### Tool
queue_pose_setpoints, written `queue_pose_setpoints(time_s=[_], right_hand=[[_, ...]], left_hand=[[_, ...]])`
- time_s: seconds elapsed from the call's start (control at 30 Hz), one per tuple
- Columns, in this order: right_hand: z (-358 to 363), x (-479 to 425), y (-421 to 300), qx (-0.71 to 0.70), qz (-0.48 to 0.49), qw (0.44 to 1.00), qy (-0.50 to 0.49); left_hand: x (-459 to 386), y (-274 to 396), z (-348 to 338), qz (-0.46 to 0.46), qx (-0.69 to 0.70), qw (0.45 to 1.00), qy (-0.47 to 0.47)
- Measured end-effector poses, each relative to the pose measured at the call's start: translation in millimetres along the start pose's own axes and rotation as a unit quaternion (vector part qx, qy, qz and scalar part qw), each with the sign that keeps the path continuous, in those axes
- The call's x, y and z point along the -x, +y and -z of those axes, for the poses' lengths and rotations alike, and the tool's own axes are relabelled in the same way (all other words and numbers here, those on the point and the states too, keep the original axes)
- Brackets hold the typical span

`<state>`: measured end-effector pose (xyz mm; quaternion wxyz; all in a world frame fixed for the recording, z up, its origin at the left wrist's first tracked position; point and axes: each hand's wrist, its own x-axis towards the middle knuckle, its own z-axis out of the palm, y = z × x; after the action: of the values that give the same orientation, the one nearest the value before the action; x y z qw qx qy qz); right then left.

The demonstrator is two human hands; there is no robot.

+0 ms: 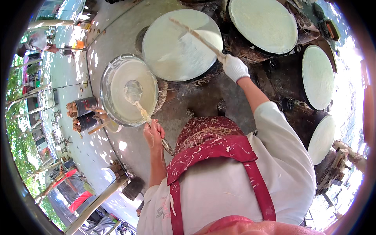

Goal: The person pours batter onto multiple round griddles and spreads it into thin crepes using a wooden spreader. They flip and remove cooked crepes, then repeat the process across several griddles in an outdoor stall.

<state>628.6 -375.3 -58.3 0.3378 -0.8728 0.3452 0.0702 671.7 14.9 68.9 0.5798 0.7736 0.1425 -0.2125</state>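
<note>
My left hand (154, 134) is bare and closed around the handle of a ladle (133, 91), whose bowl rests in pale batter inside a metal basin (103, 88). In a white knit glove, my right hand (235, 68) grips a long thin wooden stick (195, 34). That stick reaches over a large round griddle (182, 58) covered with a pale layer, part of it whiter and smoother. Whether the stick touches the layer I cannot tell. The griddle stands just beyond the basin, to its upper right.
Several more round griddles coated in pale batter stand to the right, among them a large one (263, 25) and one farther down (317, 77). Black buckets (85, 106) with brown pieces stand left of the basin. A wooden post (95, 205) slants at lower left.
</note>
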Motion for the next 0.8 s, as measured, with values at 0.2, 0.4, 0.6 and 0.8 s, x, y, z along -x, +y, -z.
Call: queue_pose_setpoints(time_s=[0.2,0.4,0.6,0.8], right_hand=[[-19.1,37.4,33.2,-0.011,0.078,0.992,-0.094],[32.5,-75.2,32.3,0.095,0.069,0.993,-0.007],[43.8,-101.7,-62.6,-0.013,0.1,0.99,0.103],[-29.6,16.2,40.4,-0.464,0.068,0.874,0.129]], left_hand=[[-7.1,5.8,-17.1,0.019,-0.004,1.0,-0.012],[0.3,-1.0,-20.7,0.049,0.002,0.999,0.011],[-1.6,2.6,-44.0,0.061,-0.02,0.998,-0.011],[-6.0,14.8,-57.9,0.027,0.006,0.999,-0.046]])
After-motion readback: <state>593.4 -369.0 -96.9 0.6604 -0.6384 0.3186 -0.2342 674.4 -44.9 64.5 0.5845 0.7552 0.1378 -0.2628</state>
